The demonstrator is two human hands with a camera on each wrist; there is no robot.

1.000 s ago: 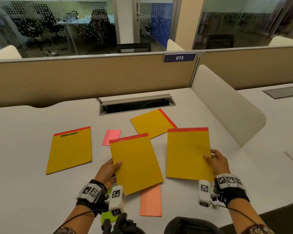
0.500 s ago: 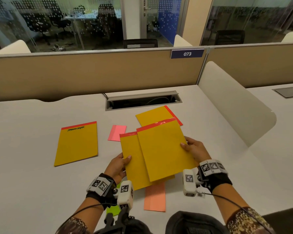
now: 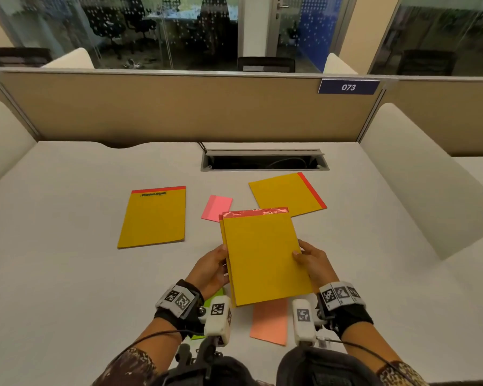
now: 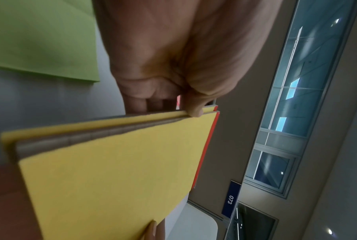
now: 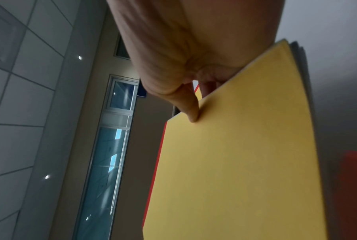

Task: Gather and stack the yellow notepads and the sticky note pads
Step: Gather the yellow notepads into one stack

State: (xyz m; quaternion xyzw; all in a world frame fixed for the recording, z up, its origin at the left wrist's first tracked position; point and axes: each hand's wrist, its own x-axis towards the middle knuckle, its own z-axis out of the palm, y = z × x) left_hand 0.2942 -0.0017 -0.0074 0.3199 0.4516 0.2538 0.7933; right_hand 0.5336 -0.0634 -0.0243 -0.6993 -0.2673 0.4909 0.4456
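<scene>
Desk [image 3: 67,274]: pink pad [image 3: 216,208] between loose notepads [image 3: 154,217].

Both wrists wear black bands [image 3: 176,316] topped with white blocks bearing black-and-white square markers [image 3: 342,295]; white camera pods [image 3: 217,319] trail thin black cables; brown speckled sleeves [image 3: 129,369].
</scene>
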